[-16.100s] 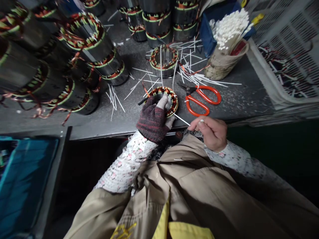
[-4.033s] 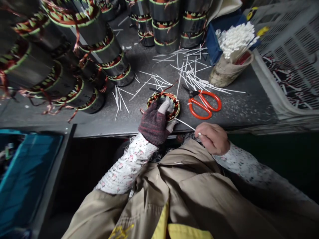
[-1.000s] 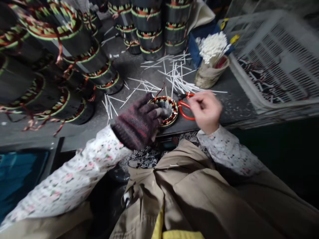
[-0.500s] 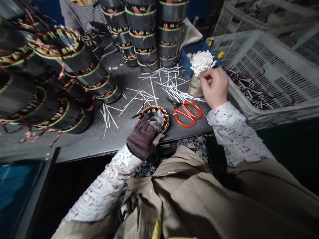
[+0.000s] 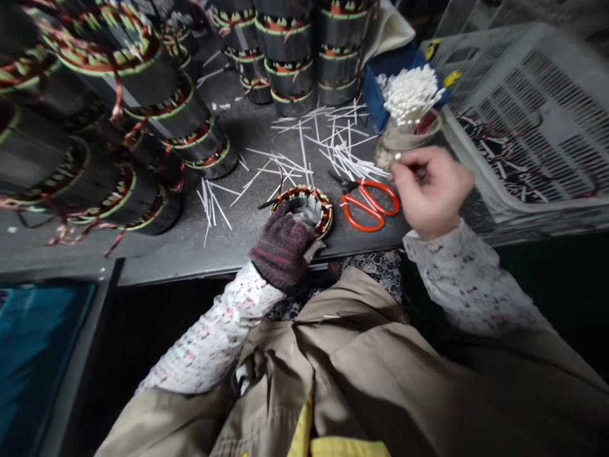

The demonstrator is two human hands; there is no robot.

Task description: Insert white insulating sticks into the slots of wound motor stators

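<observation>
In a dark knitted glove, my left hand (image 5: 281, 246) has its fingers over the rim and into the opening of a motor stator (image 5: 325, 214) at the table's front edge. Copper-coloured windings and a pale green edge show on it. My bare right hand (image 5: 431, 189) is pinched, a small white tip like a cotton swab's (image 5: 398, 156) poking out above the thumb; the rest is hidden by the fingers. Just behind that hand stands a jar (image 5: 387, 145) with a bundle of white-tipped cotton swabs (image 5: 413, 95). Red-handled scissors (image 5: 366, 204) lie between my hands.
Loose white sticks (image 5: 342, 155) are scattered over the dark table (image 5: 252, 216). Stacked stators (image 5: 288, 63) rise at the back and on the left (image 5: 157, 114). A blue box (image 5: 375, 95) stands behind the jar. On the right, a white plastic crate (image 5: 537, 114) holds dark wire pieces.
My right hand has come away from the swab bundle toward me, a white tip now showing in its pinch. My left hand stays on the stator. The view has shifted slightly.
</observation>
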